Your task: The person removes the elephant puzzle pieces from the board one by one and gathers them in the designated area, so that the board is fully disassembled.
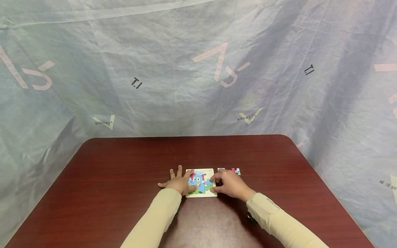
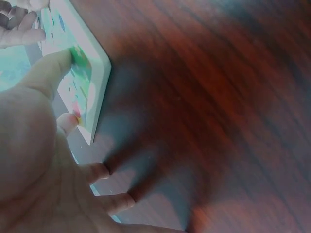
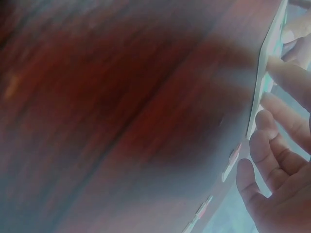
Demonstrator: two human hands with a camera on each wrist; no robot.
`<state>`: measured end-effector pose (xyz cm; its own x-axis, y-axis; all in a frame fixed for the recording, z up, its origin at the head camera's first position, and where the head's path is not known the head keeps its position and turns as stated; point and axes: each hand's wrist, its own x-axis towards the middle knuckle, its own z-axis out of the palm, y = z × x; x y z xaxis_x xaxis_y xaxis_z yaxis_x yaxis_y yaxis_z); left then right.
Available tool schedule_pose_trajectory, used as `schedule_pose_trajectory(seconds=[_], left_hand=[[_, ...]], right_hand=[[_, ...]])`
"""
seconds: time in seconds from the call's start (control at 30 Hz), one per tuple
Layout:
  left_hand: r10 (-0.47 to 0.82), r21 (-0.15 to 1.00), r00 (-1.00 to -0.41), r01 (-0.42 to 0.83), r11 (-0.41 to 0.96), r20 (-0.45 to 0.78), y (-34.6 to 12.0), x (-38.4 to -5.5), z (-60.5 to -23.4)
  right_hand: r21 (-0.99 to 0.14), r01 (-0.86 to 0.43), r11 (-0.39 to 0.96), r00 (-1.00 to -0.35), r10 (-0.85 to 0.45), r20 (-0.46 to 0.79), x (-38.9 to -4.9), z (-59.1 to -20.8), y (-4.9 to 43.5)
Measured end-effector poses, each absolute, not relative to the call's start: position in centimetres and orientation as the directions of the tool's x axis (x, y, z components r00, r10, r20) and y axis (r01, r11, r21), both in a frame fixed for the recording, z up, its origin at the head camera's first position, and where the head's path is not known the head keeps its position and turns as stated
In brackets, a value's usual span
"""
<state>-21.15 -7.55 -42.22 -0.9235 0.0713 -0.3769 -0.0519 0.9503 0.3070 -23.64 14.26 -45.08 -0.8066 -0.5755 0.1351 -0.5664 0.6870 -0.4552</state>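
A small square jigsaw puzzle (image 1: pixel 201 195) in a pale frame lies on the table, showing a blue cartoon elephant. My left hand (image 1: pixel 180 183) is spread at its left side; the thumb (image 2: pixel 53 68) rests on the green part of the picture and the index fingertip touches the frame's left side. The other fingers reach out over the table. At the right side, my right hand (image 1: pixel 231 184) pinches a blue and green puzzle piece (image 1: pixel 209 185) between thumb and index finger, over the picture. Its remaining fingers (image 3: pixel 265 150) are bent beside the frame.
Loose puzzle pieces (image 1: pixel 236 171) lie right of the frame, beyond the right hand, with another piece (image 1: pixel 221 169) partly hidden by it. A dark object (image 1: pixel 250 217) shows beside the right sleeve. The reddish-brown table (image 1: pixel 124 172) ends at a grey printed cloth (image 1: pixel 173 86).
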Motion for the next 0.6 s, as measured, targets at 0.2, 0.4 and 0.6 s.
schedule_pose_trajectory(seconds=[0.2, 0.4, 0.6], left_hand=[[0.066, 0.306, -0.926, -0.055, 0.95, -0.372, -7.55, -21.21, -42.26], [0.068, 0.318, -0.926, -0.058, 0.946, -0.372, -7.57, -21.21, -42.28], [0.067, 0.316, -0.921, -0.063, 0.947, -0.384, -7.58, -21.22, -42.28]], right_hand=[[-0.439, -0.575, 0.69, -0.802, -0.581, 0.136, -23.67, -45.04, 14.03], [-0.463, -0.563, 0.684, -0.807, -0.577, 0.128, -23.61, -45.06, 14.34], [-0.481, -0.553, 0.68, -0.812, -0.568, 0.131, -23.61, -44.95, 14.56]])
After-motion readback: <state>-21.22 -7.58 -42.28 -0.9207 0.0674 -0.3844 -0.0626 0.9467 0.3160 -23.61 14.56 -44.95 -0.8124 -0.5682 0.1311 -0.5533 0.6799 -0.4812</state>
